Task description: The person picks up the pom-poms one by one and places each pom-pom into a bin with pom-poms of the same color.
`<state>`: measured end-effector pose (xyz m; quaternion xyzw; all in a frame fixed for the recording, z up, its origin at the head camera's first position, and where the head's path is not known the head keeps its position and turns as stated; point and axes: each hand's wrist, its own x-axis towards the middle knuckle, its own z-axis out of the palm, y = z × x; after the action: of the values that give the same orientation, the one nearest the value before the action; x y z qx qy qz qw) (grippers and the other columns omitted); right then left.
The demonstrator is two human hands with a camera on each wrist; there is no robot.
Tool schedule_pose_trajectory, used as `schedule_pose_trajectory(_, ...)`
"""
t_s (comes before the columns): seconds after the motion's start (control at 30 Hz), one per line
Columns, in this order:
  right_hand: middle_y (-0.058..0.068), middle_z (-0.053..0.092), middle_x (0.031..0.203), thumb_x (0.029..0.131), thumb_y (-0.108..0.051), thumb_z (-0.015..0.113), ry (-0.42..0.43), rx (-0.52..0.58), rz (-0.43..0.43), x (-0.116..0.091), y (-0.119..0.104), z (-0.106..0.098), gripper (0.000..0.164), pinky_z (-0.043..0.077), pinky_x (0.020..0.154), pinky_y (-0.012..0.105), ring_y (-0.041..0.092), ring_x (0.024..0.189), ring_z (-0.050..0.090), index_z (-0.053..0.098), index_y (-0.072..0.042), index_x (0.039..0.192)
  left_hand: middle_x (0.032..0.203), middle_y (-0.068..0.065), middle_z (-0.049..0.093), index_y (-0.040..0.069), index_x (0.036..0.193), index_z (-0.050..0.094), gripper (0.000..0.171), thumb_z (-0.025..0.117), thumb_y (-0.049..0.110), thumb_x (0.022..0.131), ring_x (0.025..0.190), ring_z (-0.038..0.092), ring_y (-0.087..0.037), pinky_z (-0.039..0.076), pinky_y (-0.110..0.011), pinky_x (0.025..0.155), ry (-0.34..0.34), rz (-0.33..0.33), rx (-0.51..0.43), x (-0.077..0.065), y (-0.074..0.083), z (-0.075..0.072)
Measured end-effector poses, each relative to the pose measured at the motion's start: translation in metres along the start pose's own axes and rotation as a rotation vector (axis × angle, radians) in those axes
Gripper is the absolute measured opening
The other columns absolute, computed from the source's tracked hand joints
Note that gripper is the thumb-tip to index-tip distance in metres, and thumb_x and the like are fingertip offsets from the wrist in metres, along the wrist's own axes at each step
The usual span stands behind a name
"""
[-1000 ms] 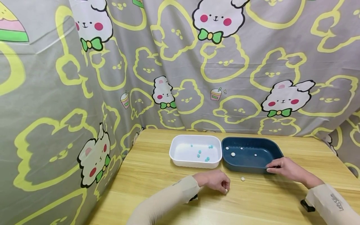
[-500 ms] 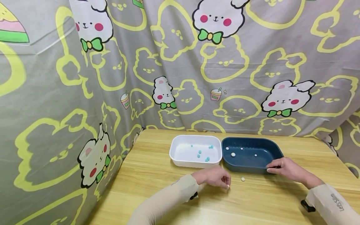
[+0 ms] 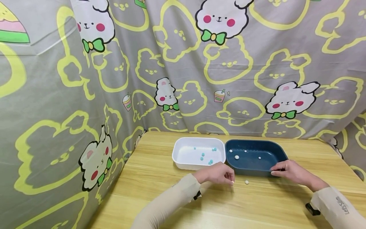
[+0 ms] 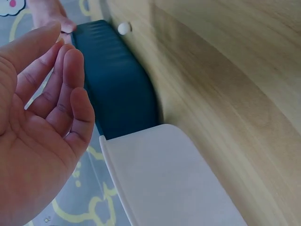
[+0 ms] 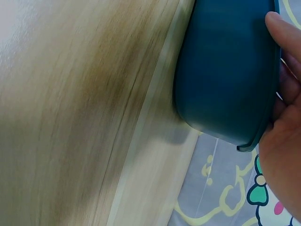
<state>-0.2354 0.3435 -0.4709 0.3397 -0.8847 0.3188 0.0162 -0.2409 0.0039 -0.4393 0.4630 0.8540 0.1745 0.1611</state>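
Note:
My left hand [image 3: 218, 173] pinches a small white ball [image 3: 233, 182] between thumb and fingertips, just above the table in front of the two bins. In the left wrist view only a sliver of that ball shows. My right hand [image 3: 297, 175] grips the near right rim of the dark blue bin [image 3: 251, 171], thumb outside and fingers over the edge, as the right wrist view [image 5: 287, 94] also shows. Several white balls [image 3: 237, 157] lie inside this bin. Another white ball [image 3: 247, 182] sits on the table, right of my left hand.
A white bin [image 3: 183, 159] holding several small turquoise balls [image 3: 202, 158] stands against the left side of the blue bin. Both rest on a wood-grain table [image 3: 154, 178]. A patterned curtain [image 3: 188, 79] hangs behind and to the left.
My left hand has lifted the small white ball off the table and moved away from me toward the bins. My right hand stays on the blue bin's rim.

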Motion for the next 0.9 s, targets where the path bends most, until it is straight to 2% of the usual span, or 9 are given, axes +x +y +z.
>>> schedule_pose_trajectory(0.57,-0.002,0.07,0.087,0.088,-0.013,0.067,-0.009,0.002,0.001,0.0,-0.002,-0.001,0.011,0.049,0.061,0.022,0.0,0.078,0.059,0.074,-0.005,0.091,0.077,0.016,0.06,0.016,0.086,0.066,0.004,0.067,0.018,0.089,0.071,0.053,0.007,0.041,-0.007,0.067,0.09,0.001,-0.051,0.002,0.002,-0.011)
schedule_pose_trajectory(0.9,-0.001,0.07,0.087,0.088,-0.013,0.066,-0.011,0.005,0.013,0.0,0.0,0.0,0.011,0.049,0.061,0.023,0.0,0.079,0.06,0.074,-0.006,0.092,0.078,0.015,0.061,0.015,0.087,0.067,0.004,0.068,0.018,0.089,0.072,0.054,0.005,0.042,-0.008,0.068,0.125,-0.036,-0.092,0.007,0.005,-0.017)
